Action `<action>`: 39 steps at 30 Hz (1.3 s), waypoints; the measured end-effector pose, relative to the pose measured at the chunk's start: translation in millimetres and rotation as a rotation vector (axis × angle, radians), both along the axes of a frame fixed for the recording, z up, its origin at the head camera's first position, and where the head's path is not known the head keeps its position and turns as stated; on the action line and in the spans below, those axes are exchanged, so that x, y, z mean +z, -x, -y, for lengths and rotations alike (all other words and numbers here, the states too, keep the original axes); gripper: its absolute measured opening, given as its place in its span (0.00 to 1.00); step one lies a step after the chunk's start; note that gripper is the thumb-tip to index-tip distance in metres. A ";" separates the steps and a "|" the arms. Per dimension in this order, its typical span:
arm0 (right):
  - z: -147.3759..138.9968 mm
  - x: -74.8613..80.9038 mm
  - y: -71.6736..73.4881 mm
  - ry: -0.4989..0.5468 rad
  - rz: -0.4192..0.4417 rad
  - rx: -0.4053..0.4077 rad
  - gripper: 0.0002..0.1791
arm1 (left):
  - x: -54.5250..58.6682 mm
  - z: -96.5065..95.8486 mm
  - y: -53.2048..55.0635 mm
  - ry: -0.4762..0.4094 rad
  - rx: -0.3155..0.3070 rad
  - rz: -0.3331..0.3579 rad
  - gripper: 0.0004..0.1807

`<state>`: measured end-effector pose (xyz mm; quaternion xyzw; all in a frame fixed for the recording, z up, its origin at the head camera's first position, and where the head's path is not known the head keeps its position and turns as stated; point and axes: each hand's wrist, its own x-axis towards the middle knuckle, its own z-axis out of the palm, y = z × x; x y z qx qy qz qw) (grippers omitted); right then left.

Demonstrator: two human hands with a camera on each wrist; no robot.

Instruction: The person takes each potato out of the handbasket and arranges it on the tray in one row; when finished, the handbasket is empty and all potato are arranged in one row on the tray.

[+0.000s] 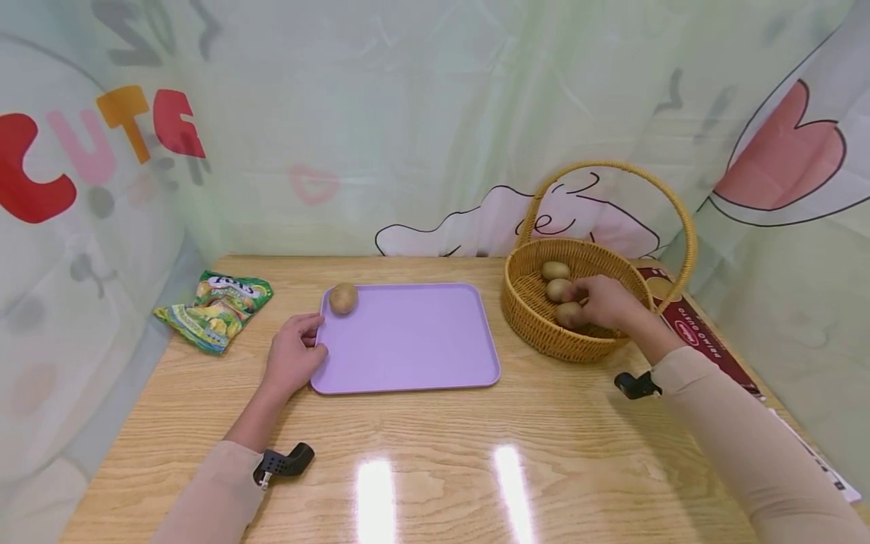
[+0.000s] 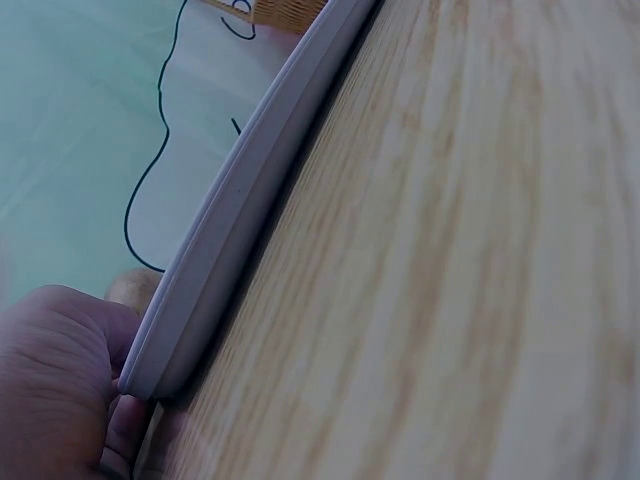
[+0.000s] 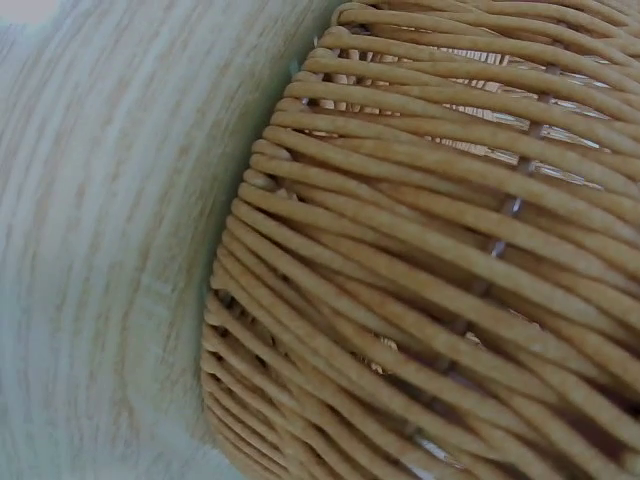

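"What's on the pale wooden counter [image 1: 442, 423]?"
"A round, tan wicker basket [image 1: 537, 330], then a flat, purple rectangular tray [image 1: 408, 340], its left edge pinched by the left hand [image 1: 294, 353]."
"And the right hand [image 1: 603, 301]?"
"Inside the basket, gripping a brown, rounded potato [image 1: 568, 316] below it. Picking, I'd judge; next calls for lifting clear."

The left arm [image 1: 216, 491], sleeved, reaches forward and inward, the left grip [image 1: 295, 353] pinching between thumb [image 1: 317, 355] and bent fingers [image 1: 307, 323]; the right arm [image 1: 748, 446], also sleeved, slants inward and reaches slightly farther, the right grip [image 1: 602, 302] back uppermost, its fingers curled downward and pinching
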<state>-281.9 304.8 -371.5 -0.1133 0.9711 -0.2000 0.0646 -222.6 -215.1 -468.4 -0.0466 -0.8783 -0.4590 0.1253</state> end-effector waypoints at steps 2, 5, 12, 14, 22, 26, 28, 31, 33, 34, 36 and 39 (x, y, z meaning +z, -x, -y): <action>-0.2 -1.2 0.2 0.001 -0.006 0.000 0.22 | -0.3 0.2 -0.6 -0.001 0.003 0.004 0.27; 0.1 -1.4 0.1 0.002 -0.026 0.004 0.22 | -0.7 0.4 -1.0 0.000 0.003 0.009 0.27; 8.1 7.3 -0.9 0.039 -0.040 -0.002 0.18 | -1.1 0.6 -0.9 -0.005 0.004 0.007 0.27; 11.3 10.9 -1.4 0.047 -0.033 -0.008 0.18 | -0.9 0.6 -0.6 -0.006 0.009 0.008 0.27; 24.0 27.7 -0.8 0.080 -0.050 -0.002 0.21 | -0.8 1.1 -0.5 -0.003 0.010 -0.001 0.27; 32.8 35.8 -0.9 0.118 -0.057 -0.006 0.21 | -0.6 1.4 -0.5 0.002 0.011 -0.010 0.27; 37.2 38.6 -1.0 0.126 -0.063 -0.012 0.21 | -0.5 1.4 -0.4 0.003 0.010 -0.013 0.27; 44.0 41.5 -1.3 0.141 -0.063 -0.016 0.20 | -0.4 1.2 -0.3 0.002 0.007 -0.013 0.27; 48.8 43.2 -1.6 0.147 -0.063 -0.014 0.20 | -0.6 1.0 0.1 0.003 0.007 -0.008 0.27; 51.4 44.1 -1.8 0.155 -0.061 -0.013 0.20 | -0.7 0.9 0.3 0.003 0.006 -0.007 0.27; 56.7 46.0 -1.8 0.164 -0.060 -0.008 0.20 | -1.3 1.2 1.0 0.002 0.003 -0.004 0.27; 65.8 48.5 -1.2 0.160 -0.079 0.002 0.20 | -2.0 1.0 1.7 0.000 0.003 0.001 0.27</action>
